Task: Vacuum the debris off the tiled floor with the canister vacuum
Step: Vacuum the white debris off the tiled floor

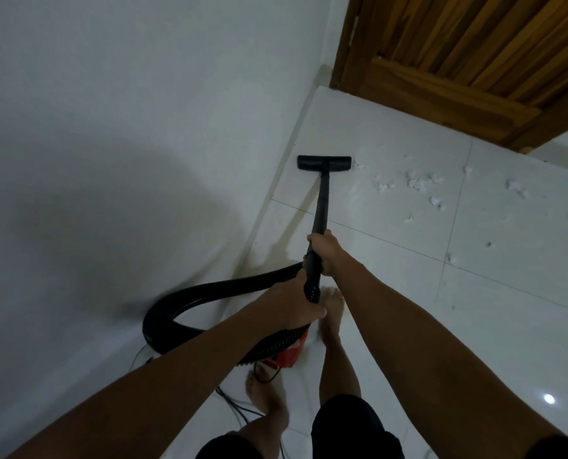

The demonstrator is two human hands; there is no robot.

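home room: white tiled floor [408, 286], wooden door [458, 61], plain wall [127, 94]

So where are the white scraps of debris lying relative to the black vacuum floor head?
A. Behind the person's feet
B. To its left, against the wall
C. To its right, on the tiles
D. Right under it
C: the white scraps of debris lie scattered on the white tiled floor to the right of the black vacuum floor head, which sits by the wall.

Both hands [324, 251] grip the wand [320, 207], floor head [324, 162] seemingly beside debris [418, 183].
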